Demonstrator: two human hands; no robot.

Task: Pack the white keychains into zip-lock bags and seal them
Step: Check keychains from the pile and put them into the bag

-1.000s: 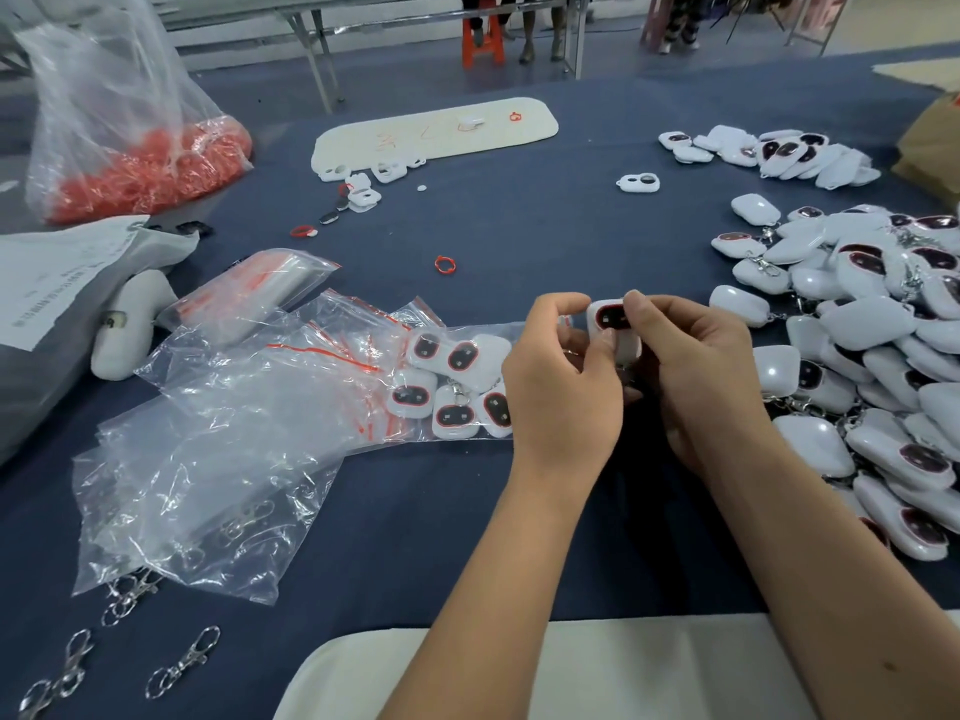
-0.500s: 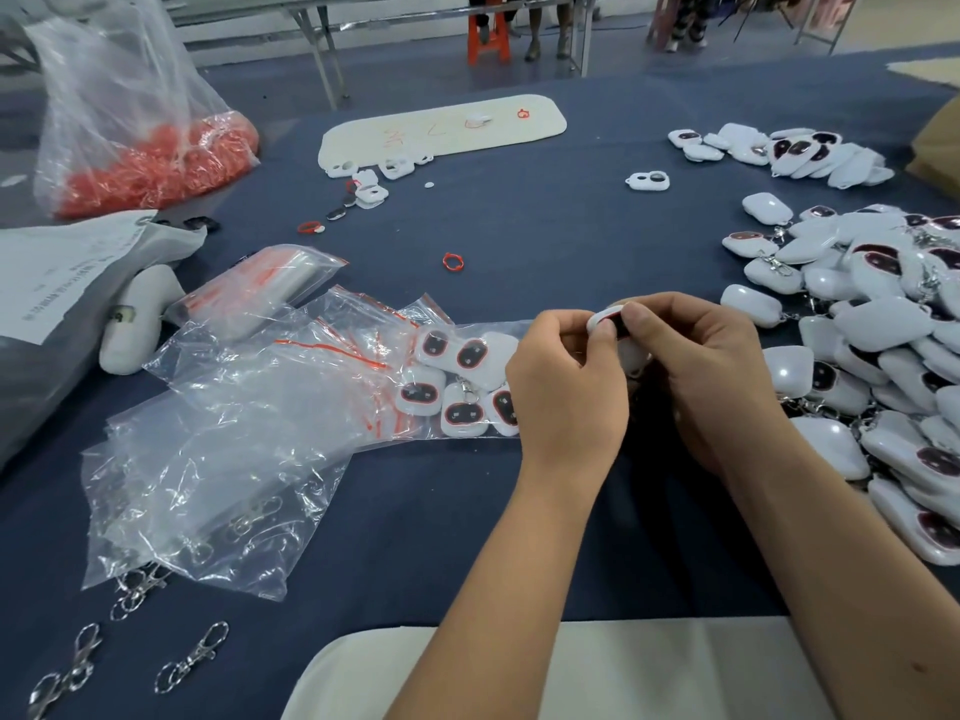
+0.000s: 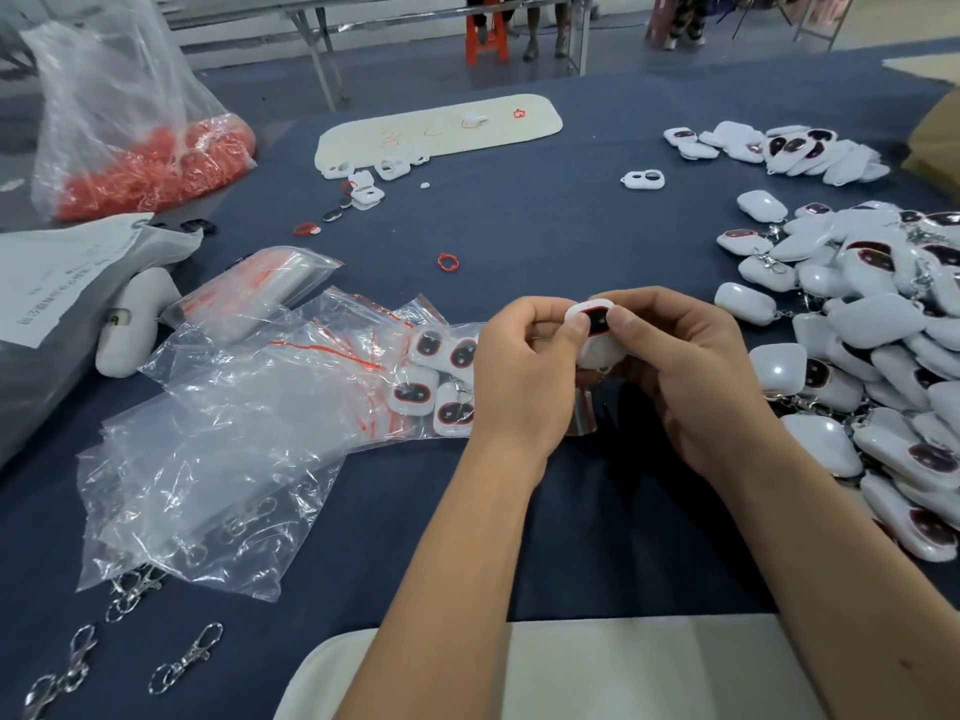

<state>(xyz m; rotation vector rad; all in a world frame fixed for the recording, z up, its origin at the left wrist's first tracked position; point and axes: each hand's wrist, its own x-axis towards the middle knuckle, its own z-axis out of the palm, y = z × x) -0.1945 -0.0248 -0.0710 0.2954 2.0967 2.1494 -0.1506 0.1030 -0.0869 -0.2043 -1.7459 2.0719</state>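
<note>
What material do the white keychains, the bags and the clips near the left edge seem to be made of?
Keychain in the hands: looks like glossy hard plastic; highlights shine on the ones in the pile. Bags: thin clear plastic film, crinkled and see-through, with red zip strips. Clips: probably metal, silvery and shiny.

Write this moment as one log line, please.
left hand + right hand: both pinch one white keychain | zip-lock bags: on table, left | loose keychain pile: right
</note>
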